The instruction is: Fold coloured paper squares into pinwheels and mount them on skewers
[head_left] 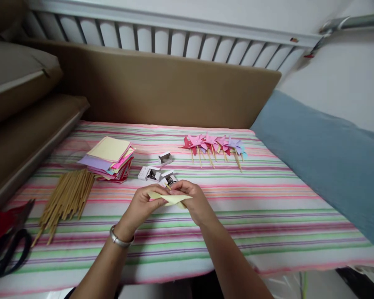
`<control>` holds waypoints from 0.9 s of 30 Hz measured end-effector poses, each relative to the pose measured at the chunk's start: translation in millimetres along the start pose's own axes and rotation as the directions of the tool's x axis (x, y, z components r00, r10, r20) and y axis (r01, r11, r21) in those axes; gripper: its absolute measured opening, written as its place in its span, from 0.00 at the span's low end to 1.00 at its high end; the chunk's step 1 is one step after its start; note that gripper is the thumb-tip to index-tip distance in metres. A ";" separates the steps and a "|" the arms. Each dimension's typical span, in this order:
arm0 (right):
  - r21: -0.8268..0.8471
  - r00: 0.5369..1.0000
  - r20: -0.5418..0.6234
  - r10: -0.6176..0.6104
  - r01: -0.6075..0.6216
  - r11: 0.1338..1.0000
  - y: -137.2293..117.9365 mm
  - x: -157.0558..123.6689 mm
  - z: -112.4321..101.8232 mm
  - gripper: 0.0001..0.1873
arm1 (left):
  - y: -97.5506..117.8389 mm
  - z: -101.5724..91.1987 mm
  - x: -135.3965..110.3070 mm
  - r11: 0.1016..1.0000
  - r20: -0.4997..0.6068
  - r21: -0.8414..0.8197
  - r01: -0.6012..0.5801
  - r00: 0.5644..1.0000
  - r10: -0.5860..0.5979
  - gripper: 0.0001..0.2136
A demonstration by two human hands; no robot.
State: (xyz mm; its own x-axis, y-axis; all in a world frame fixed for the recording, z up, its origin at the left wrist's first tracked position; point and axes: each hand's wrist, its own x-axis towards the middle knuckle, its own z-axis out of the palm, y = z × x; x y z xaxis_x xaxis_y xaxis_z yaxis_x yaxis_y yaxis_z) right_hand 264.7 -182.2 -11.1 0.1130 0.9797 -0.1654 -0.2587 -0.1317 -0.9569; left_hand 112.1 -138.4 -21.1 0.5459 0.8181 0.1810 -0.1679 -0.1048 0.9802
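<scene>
A pale yellow paper pinwheel [173, 199], its corners folded in, is held between my two hands above the striped cloth. My left hand [142, 206] pinches its left side, thumb in front. On the right side, my right hand [193, 202] has its fingers closed at the paper's middle and edge. The tip of a thin wooden stick [167, 185] shows behind the paper; which fingers grip it is hidden. Just beyond my hands are small white boxes, two with dark metal pins [152, 174] inside and one open box [165, 158] farther back.
At left lie a stack of coloured paper squares [109, 149], a pile of wooden sticks [67, 191] and black-handled scissors [14, 249]. Finished pinwheels [210, 143] in pink, red, purple and blue lie back right. A brown board [162, 89] stands behind the striped cloth [268, 241].
</scene>
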 end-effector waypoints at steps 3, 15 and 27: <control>0.025 1.000 0.013 -0.006 0.005 1.000 -4.7 -3.7 -0.2 0.09 | 0.1 0.1 1.5 0.987 0.000 0.092 -0.130 0.991 0.131 0.02; -0.128 0.993 0.034 -0.109 0.112 0.985 -7.6 -8.0 3.9 0.07 | 4.2 -12.3 -2.0 0.915 -0.056 0.241 -0.324 0.937 0.346 0.04; -0.131 0.991 0.040 -0.130 0.134 0.982 -10.4 -8.4 7.1 0.10 | 2.2 -12.7 -1.8 0.888 -0.089 0.273 -0.371 0.909 0.407 0.02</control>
State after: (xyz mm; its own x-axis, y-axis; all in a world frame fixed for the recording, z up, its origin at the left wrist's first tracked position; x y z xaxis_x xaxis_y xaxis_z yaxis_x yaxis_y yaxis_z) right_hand 259.7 -187.9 1.9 0.1076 0.9938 -0.0297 -0.1132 -0.0174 -0.9934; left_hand 100.3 -132.9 -20.3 0.3548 0.7514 0.5564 -0.1271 -0.5508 0.8249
